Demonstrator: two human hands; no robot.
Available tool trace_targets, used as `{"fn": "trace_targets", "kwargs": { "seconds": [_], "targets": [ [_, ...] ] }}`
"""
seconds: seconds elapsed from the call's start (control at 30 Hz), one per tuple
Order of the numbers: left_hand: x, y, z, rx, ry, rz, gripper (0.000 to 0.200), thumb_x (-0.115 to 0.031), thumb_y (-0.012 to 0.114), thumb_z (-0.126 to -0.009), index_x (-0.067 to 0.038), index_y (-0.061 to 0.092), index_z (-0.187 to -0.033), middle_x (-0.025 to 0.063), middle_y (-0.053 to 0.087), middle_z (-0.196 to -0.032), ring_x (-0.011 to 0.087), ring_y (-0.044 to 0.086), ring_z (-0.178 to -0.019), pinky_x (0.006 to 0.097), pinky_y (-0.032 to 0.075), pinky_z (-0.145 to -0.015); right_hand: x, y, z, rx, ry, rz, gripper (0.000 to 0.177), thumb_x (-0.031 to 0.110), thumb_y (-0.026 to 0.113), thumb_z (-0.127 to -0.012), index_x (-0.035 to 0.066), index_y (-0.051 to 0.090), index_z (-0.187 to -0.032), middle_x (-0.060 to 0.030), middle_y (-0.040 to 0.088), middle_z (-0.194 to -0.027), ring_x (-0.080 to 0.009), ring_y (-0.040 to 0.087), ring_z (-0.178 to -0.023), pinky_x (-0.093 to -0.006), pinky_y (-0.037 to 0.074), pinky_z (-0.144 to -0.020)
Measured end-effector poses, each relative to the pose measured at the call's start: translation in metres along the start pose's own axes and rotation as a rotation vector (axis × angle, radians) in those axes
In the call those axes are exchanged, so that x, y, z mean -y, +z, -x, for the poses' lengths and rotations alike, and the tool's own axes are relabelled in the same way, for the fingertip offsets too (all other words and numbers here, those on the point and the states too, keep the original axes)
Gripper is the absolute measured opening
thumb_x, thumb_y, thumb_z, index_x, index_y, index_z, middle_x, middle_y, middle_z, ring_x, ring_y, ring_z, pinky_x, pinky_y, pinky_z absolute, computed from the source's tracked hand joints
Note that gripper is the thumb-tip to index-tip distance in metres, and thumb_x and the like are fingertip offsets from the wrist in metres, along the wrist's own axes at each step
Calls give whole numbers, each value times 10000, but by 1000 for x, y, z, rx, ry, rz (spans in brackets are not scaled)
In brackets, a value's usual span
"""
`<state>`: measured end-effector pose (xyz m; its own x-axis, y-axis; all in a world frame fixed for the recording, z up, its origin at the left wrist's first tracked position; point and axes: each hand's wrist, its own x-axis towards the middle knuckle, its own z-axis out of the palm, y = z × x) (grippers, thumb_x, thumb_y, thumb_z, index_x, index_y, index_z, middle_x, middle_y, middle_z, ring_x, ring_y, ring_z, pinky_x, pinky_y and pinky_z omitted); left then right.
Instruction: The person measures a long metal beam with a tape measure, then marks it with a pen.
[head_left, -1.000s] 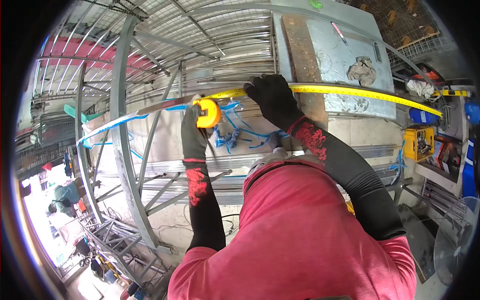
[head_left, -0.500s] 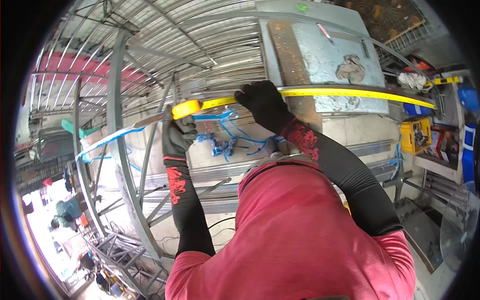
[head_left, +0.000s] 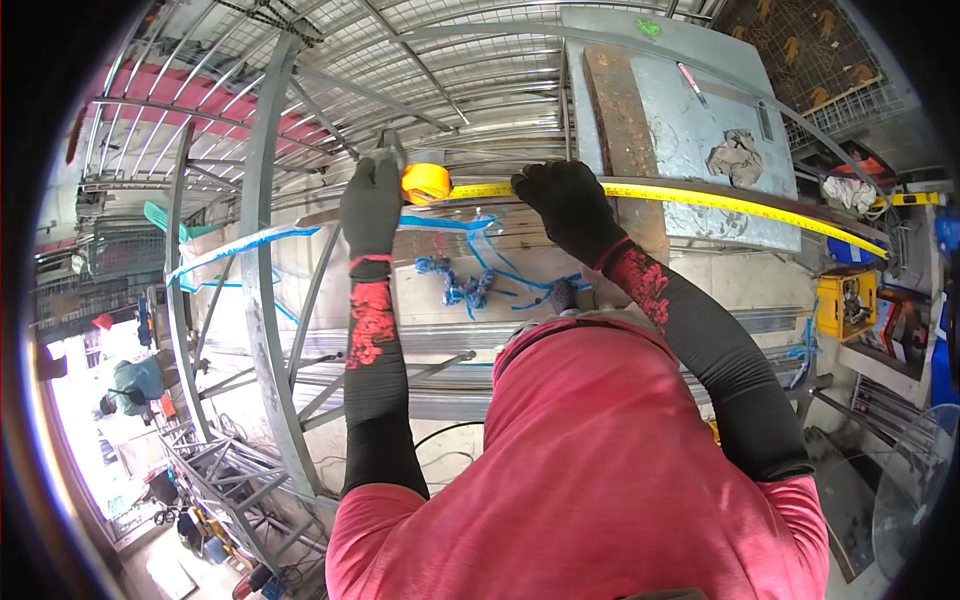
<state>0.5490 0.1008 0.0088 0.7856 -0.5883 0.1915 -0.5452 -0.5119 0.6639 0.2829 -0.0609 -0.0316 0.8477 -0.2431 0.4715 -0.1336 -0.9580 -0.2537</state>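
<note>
A tape measure [head_left: 427,183] with an orange-yellow case has its yellow blade [head_left: 720,199] drawn out to the right along a long metal bar. My right hand [head_left: 563,208], in a black glove, is closed over the blade and presses it at the bar. Just left of the case is my left hand [head_left: 370,208], in a dark grey glove, raised with fingers bent around a grey piece I cannot make out. Blue film [head_left: 245,248] clings to the left stretch of the bar.
A grey metal plate [head_left: 690,110] bears a crumpled cloth [head_left: 735,157] and a marker [head_left: 692,84]. Steel frame posts [head_left: 262,230] rise on the left. Blue scraps [head_left: 460,283] lie below the bar; a yellow crate [head_left: 846,305] stands right.
My left hand has come off the tape case and moved up and slightly right, beside it. The case now sits farther right in view. My right hand stays on the blade.
</note>
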Motion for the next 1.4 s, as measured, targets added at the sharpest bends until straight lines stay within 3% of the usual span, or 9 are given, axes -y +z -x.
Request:
{"fn": "trace_targets", "kwargs": {
  "seconds": [0.03,0.1,0.2,0.3,0.47,0.83,0.97,1.03,1.4],
  "targets": [
    [5,10,2,-245,353,-130,496,-454,599,-1021,28,702,-1081,190,734,-903,276,724,-804,392,564,-743,0,2,-1,-6,5,-1,307,44,619,-848,87,700,-1140,-93,674,-1048,-296,655,-987,-435,511,-871],
    [-30,5,24,178,242,132,454,-390,648,-1004,37,679,-1154,215,732,-995,285,726,-962,393,560,-863,-4,10,1,-38,-5,-32,243,66,630,-864,86,705,-1094,-105,657,-985,-303,647,-939,-454,504,-844],
    [-37,19,33,283,390,18,508,-250,854,-880,-23,653,-1288,140,732,-1191,251,715,-1021,387,568,-908,-17,46,11,-200,-30,-144,130,159,639,-911,94,695,-1009,-123,638,-913,-330,642,-901,-470,491,-801],
    [3,36,15,589,270,515,400,-29,769,-900,-4,650,-1281,110,741,-1176,198,704,-1066,344,586,-954,-18,51,12,-314,3,-97,93,217,626,-864,142,672,-895,-99,619,-817,-327,639,-787,-484,488,-753],
    [52,18,-5,337,141,205,686,-299,774,-887,67,536,-1415,177,582,-1392,276,568,-1253,379,415,-1118,-8,19,13,-178,65,155,113,248,625,-865,204,708,-928,-35,613,-844,-250,649,-802,-449,474,-737],
    [64,-23,2,455,-23,398,423,-69,707,-904,42,618,-1303,59,679,-1147,159,622,-1012,306,485,-943,-5,4,11,-89,31,175,81,237,626,-871,184,664,-919,-27,595,-866,-241,642,-829,-431,494,-736],
    [75,-27,0,523,-117,156,557,-57,740,-904,60,543,-1412,84,653,-1267,174,622,-1106,317,485,-992,-4,6,10,-52,51,163,128,256,649,-849,193,710,-942,-20,624,-860,-249,657,-830,-443,492,-744],
    [91,-10,2,433,-6,268,770,-32,801,-878,60,412,-1536,38,571,-1116,119,537,-905,272,487,-766,-4,4,12,-69,50,150,124,251,651,-848,193,708,-942,-19,621,-851,-248,655,-821,-441,493,-735],
    [109,-2,0,502,-28,236,871,-148,882,-860,66,400,-1554,141,533,-1472,227,521,-1323,358,440,-1112,-5,0,14,-77,38,189,121,243,659,-840,189,708,-936,-10,616,-842,-238,653,-815,-434,498,-737]
  ]
}}
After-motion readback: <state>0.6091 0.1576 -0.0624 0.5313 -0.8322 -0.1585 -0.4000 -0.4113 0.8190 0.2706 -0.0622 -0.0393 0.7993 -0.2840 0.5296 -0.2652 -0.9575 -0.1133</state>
